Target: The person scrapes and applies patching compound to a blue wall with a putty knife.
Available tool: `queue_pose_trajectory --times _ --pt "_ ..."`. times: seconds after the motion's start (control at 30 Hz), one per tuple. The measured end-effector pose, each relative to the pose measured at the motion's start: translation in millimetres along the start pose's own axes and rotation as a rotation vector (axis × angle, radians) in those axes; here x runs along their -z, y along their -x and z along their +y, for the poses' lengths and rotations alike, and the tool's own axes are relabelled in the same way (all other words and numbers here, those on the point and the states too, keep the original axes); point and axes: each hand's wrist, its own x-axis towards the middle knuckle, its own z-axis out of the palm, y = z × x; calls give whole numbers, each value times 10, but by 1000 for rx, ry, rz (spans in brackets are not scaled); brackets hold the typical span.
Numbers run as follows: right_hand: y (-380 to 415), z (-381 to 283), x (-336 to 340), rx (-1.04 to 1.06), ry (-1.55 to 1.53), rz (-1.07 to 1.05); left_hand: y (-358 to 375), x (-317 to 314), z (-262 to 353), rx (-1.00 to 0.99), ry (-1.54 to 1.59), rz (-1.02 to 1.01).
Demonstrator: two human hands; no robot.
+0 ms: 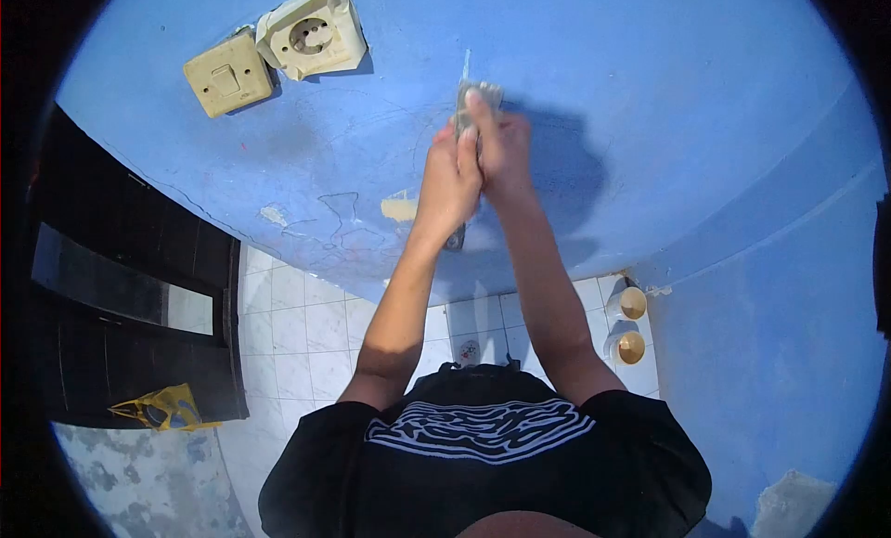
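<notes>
Both my hands meet on a scraper with a greyish flat head (484, 94), pressed up close to the blue wall (668, 129). A dark handle end pokes out below my wrists. My left hand (452, 178) is closed round it from the left, thumb pointing up. Just to the right, my right hand (503, 157) grips it as well, its thumb laid along the head. A short pale streak (466, 64) marks the wall right above the head. Most of the tool's middle is hidden by my fingers.
A light switch (225, 76) and a loose-looking socket (313, 35) sit upper left. A chipped patch (399, 208) shows below. Two tubs (628, 349) stand on white tiles (288, 329) at right. A yellow bag (167, 410) lies by the dark cabinet (130, 352).
</notes>
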Motion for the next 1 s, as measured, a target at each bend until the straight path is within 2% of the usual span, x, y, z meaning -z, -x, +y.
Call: queue_pose_trajectory --times 0.03,0.07,0.13,0.23,0.37,0.43,0.47,0.53,0.67,0.73,0.83,0.97,1.0 --pt "82 101 -18 -60 -76 10 42 5 -13 -180 -67 88" --pt "103 162 -26 -116 -153 18 68 34 -16 -182 -69 90" --pt "93 148 18 -136 -167 -14 136 105 149 292 9 -70" --pt "-16 217 27 -134 -177 -40 128 98 101 244 -51 -71" --pt "70 139 16 -119 -173 -49 177 112 142 302 -8 -74" --pt "70 116 52 -164 -119 -61 213 143 278 487 259 -144" --pt "69 112 76 -205 -58 -67 278 157 284 490 259 -141" --pt "56 148 47 -166 -71 -56 375 207 251 600 493 -131" --pt "97 189 38 -117 -63 -35 385 186 147 568 375 -173" --pt "150 194 63 -83 -38 -68 364 58 119 476 244 -88" --pt "126 139 96 -52 -22 -108 326 15 131 517 245 -77" --pt "-14 -138 25 -35 8 -85 76 -9 270 432 249 -97" --pt "14 -26 43 -30 3 -91 128 -42 147 425 244 -94"
